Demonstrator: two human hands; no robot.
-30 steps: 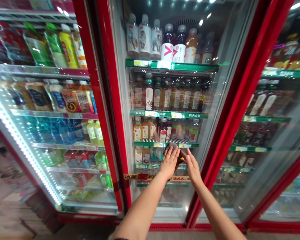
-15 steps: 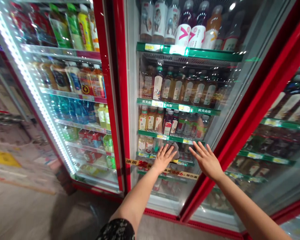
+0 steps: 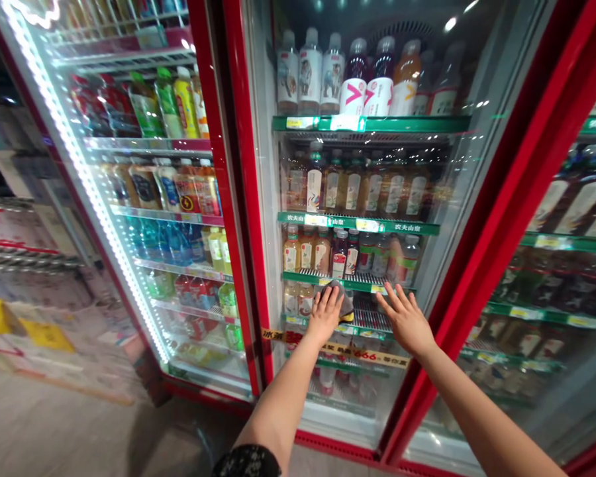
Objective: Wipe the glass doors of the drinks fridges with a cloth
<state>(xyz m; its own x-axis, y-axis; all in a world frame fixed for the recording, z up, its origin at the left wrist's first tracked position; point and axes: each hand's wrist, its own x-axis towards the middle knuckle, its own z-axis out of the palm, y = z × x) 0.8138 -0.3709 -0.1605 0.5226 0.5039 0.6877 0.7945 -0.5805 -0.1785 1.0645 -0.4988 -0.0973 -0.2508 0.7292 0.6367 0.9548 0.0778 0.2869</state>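
Note:
A grey cloth with a yellow edge lies against the glass door of the middle drinks fridge. My left hand holds it there, its fingers laid over the cloth, which shows beyond the fingertips and to the right. Farther right, my right hand is spread, palm towards the same door, near the red frame. Nothing is in it; whether its palm touches the glass I cannot tell. Behind the glass stand bottles on shelves with green edges.
A printed strip runs across the door below my hands. To the left is a lit fridge with several shelves of drinks; another red-framed fridge door is at the right. Boxes and yellow signs stand at far left beside the floor.
My left hand's fingers have drawn closer together and lie more fully over the cloth. My right hand stays spread in nearly the same place. The view has tilted up and shifted left.

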